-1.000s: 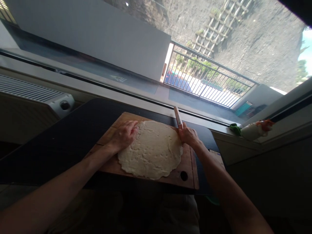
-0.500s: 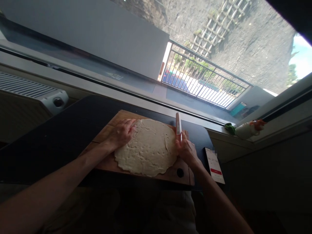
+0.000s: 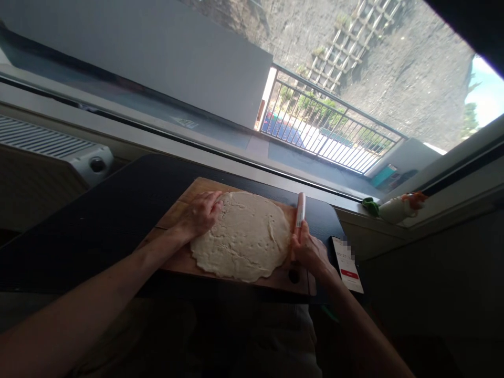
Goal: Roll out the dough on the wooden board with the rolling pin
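A wide, thin, roughly round sheet of dough (image 3: pixel 244 236) lies on a wooden cutting board (image 3: pixel 271 285). Its surface has small dents and creases. My left hand (image 3: pixel 203 212) rests at the dough's upper left edge, fingers curled and closed on it; the fingertips are partly hidden. On the right, my right hand (image 3: pixel 311 252) is closed around a slim, pinkish cylinder (image 3: pixel 301 207) with a pale label-like stripe. That cylinder points away from me, just beyond the dough's right edge. Its near end is hidden under my hand.
The board sits on a dark table (image 3: pixel 110 220) by a window. A phone (image 3: pixel 347 265) showing a timer lies right of my forearm. On the sill stands a pale figurine-like object (image 3: pixel 396 209) with a green part. At left is a white radiator (image 3: pixel 92 157).
My right hand and the cylinder have moved right, from the dough's right edge to beside it. Dough and board have shifted slightly right. My left hand stays at the dough's edge.
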Motion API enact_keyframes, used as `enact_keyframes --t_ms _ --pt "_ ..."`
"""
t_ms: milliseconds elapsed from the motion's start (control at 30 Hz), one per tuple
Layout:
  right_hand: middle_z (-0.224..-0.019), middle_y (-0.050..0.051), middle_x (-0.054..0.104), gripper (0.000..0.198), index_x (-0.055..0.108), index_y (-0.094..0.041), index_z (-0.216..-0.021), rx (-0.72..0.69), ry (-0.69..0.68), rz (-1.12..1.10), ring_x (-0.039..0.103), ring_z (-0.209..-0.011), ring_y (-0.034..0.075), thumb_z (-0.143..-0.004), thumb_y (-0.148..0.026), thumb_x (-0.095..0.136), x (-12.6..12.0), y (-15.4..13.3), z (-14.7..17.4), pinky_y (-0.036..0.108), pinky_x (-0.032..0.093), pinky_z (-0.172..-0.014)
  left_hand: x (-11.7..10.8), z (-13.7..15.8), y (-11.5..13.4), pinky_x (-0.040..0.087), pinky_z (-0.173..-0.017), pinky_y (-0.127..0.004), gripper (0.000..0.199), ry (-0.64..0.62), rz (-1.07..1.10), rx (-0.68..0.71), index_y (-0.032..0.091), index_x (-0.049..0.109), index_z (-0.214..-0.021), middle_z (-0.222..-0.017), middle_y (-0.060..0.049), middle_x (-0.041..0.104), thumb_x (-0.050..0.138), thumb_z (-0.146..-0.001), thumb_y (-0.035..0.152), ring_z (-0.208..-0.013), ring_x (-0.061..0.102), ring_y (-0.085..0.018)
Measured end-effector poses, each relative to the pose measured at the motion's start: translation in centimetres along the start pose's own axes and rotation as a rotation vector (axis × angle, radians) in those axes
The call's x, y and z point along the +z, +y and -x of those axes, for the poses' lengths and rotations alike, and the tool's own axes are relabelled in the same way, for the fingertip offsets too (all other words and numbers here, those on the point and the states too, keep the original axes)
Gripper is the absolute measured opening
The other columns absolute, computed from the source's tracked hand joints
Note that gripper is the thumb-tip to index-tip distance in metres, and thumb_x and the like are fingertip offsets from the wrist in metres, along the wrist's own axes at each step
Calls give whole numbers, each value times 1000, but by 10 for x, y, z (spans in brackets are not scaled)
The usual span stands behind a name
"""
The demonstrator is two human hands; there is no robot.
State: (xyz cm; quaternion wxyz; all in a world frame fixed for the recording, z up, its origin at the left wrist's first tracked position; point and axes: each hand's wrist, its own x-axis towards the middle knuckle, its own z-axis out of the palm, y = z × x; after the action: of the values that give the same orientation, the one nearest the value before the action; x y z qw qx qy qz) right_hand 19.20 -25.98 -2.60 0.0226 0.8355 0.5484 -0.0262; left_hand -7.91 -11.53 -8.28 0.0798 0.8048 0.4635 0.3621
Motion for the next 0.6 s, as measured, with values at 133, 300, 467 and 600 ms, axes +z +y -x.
enact_keyframes --t_ms 133,300,467,600 --pt "-102 15 69 62 16 -13 -147 45 -8 -12 66 -91 28 -94 -43 26 2 0 8 36 44 -77 0 0 1 38 -104 -36 44 13 -1 14 9 54 -120 -119 -14 61 34 -91 34 -115 53 -22" --pt "-96 14 70 63 18 -14 -147 -57 -19 64 67 -88 29 -93 -44 29 -2 4 -1 36 45 -74 2 1 0 39 -103 -37 43 1 0 -6 12 54 -121 -120 -12 61 32 -92 34 -114 54 -21" --pt "-97 15 70 58 20 -13 -145 -19 -10 123 67 -87 27 -94 -42 25 -5 7 -20 34 44 -72 1 1 0 39 -104 -38 43 8 1 17 13 54 -121 -121 -12 60 32 -92 35 -116 53 -22" --pt "-95 12 70 57 19 -17 -144 -168 14 127 67 -85 26 -94 -45 28 -5 6 -34 34 44 -72 -2 1 3 39 -103 -38 42 -12 -6 -13 14 54 -121 -122 -11 60 32 -91 34 -115 53 -22"
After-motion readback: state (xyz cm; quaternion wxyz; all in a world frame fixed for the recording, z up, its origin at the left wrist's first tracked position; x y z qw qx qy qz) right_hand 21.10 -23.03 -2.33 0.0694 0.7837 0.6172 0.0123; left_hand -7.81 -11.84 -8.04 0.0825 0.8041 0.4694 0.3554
